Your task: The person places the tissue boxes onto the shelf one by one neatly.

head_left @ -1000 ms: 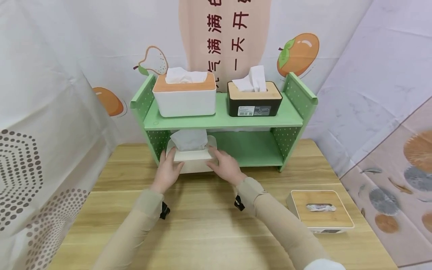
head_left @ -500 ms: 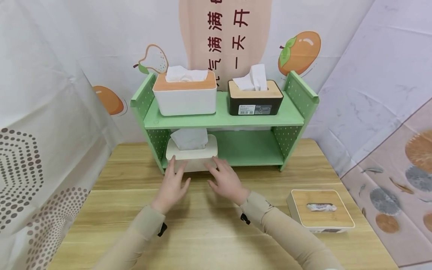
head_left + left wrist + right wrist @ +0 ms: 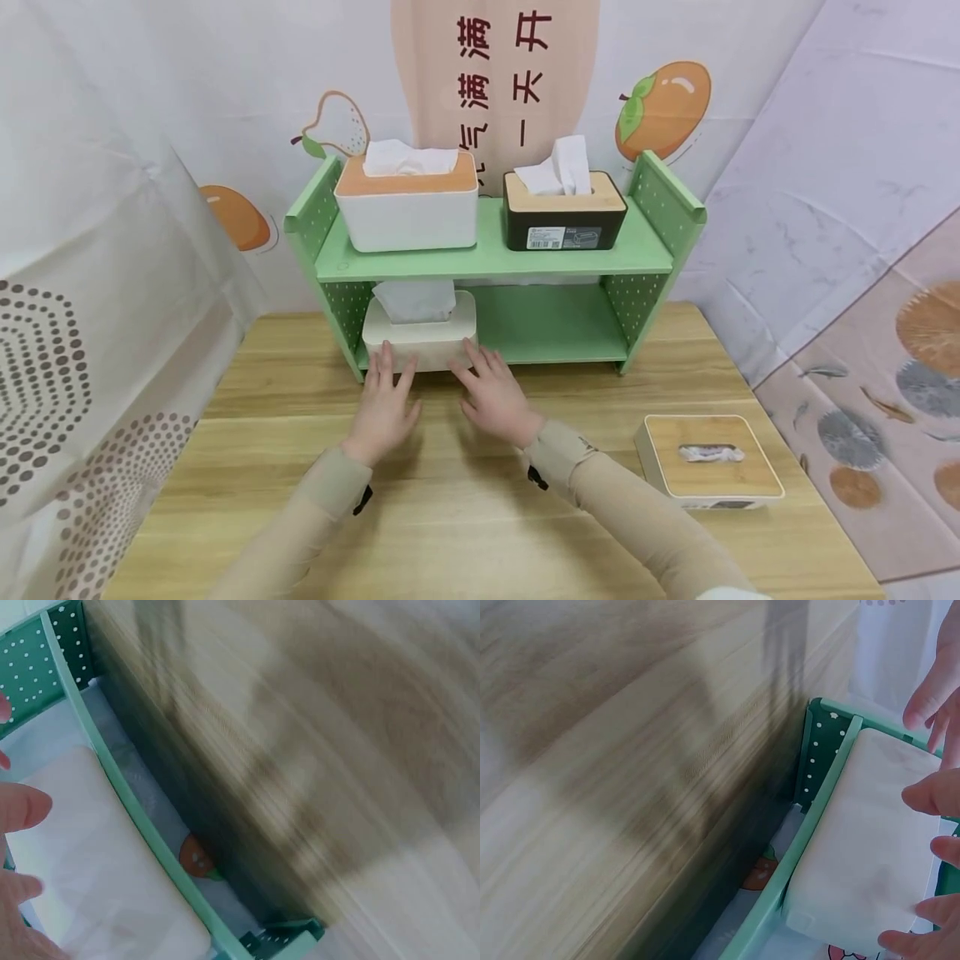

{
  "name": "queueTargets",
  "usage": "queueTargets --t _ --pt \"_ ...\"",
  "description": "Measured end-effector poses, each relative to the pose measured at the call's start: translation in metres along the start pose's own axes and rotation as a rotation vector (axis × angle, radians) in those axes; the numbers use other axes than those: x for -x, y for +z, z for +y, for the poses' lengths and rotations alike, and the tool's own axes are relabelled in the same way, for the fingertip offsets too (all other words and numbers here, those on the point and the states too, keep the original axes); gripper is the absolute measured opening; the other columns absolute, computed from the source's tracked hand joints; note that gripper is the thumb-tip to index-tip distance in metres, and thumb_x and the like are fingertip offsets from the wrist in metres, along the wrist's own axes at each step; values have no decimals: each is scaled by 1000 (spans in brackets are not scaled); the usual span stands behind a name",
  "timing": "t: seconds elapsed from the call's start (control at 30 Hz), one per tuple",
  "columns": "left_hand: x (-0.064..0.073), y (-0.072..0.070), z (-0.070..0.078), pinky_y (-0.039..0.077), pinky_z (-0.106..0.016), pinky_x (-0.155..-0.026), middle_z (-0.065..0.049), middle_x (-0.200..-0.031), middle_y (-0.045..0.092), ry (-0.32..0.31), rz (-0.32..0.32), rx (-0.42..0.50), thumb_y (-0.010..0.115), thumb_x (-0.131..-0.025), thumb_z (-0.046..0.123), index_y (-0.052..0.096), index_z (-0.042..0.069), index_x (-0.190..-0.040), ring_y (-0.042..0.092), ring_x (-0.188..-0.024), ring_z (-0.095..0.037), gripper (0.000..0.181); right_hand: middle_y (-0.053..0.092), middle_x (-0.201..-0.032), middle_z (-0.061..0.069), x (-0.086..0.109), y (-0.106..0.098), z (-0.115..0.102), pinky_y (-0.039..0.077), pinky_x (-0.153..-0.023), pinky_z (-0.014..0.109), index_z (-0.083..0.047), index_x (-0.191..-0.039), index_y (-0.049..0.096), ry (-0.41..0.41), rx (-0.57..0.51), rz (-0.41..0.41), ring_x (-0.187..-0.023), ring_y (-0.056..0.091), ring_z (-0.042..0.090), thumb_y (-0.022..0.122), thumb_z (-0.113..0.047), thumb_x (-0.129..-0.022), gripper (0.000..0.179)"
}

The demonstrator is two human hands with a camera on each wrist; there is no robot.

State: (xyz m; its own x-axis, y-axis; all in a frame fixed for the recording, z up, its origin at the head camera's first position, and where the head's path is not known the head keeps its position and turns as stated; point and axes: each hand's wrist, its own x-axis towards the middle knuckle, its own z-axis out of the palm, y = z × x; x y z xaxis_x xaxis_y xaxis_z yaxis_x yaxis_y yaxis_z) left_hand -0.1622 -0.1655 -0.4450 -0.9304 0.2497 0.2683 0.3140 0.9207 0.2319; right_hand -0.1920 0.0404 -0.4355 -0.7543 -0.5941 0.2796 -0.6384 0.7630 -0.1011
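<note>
A white tissue box [image 3: 441, 332] with a tissue [image 3: 415, 302] sticking up from its top stands at the left end of the lower shelf. In the left wrist view its pale front [image 3: 105, 862] lies along the green shelf edge. My left hand [image 3: 381, 419] is spread at the box's left front, fingertips at the front face. My right hand [image 3: 497, 406] is likewise spread at the right front corner, fingers extended. Both hands' fingers [image 3: 934, 793] appear in the right wrist view beside the box. Neither hand grips anything; whether every fingertip touches the box cannot be told.
The green two-tier shelf [image 3: 495, 265] holds a white, wood-topped tissue box [image 3: 408, 221] and a black, wood-topped one [image 3: 562, 221] on its upper level. A low wood-topped tissue box [image 3: 712, 475] lies on the wooden table [image 3: 480, 517] at right. Printed cloth hangs behind.
Both hands have let go of the lower tissue box's sides and come round to its front, fingers extended. The box sits slightly deeper on the shelf.
</note>
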Motion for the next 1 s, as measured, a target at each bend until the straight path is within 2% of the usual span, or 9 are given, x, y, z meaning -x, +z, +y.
queueTargets --t 0.17,0.37,0.57,0.77,1.0 --pt "-6 -3 -3 27 -68 -102 -34 -152 -1 -24 -49 -3 68 -87 20 33 2 -146 6 -134 -62 70 29 -152 19 -10 2 3 31 -108 55 -12 -138 47 50 6 -12 -129 41 44 69 -21 -85 58" --pt "-15 -3 -10 32 -67 -99 -35 -152 5 -39 -29 -48 68 -87 19 35 3 -145 14 -130 -65 69 24 -155 14 -24 0 3 31 -109 55 -13 -143 42 99 15 -79 -129 41 44 68 -24 -87 62" --pt "-22 -1 -18 24 -67 -105 -32 -153 6 -58 -23 -56 66 -87 21 33 10 -148 10 -131 -65 69 16 -158 10 -36 0 2 29 -110 53 -19 -148 33 151 13 -161 -129 41 42 65 -26 -89 67" --pt "-30 1 -25 13 -65 -110 -23 -157 0 -139 -76 -86 61 -91 25 26 17 -151 -2 -136 -59 70 9 -160 9 -45 4 3 30 -110 52 -22 -150 28 157 47 -211 -129 41 39 62 -30 -91 68" --pt "-34 0 -26 13 -64 -111 -21 -158 -4 -161 -115 -106 59 -92 28 23 19 -152 -1 -136 -60 70 6 -160 7 -49 3 4 29 -111 49 -23 -150 27 171 21 -241 -126 45 37 62 -27 -91 69"
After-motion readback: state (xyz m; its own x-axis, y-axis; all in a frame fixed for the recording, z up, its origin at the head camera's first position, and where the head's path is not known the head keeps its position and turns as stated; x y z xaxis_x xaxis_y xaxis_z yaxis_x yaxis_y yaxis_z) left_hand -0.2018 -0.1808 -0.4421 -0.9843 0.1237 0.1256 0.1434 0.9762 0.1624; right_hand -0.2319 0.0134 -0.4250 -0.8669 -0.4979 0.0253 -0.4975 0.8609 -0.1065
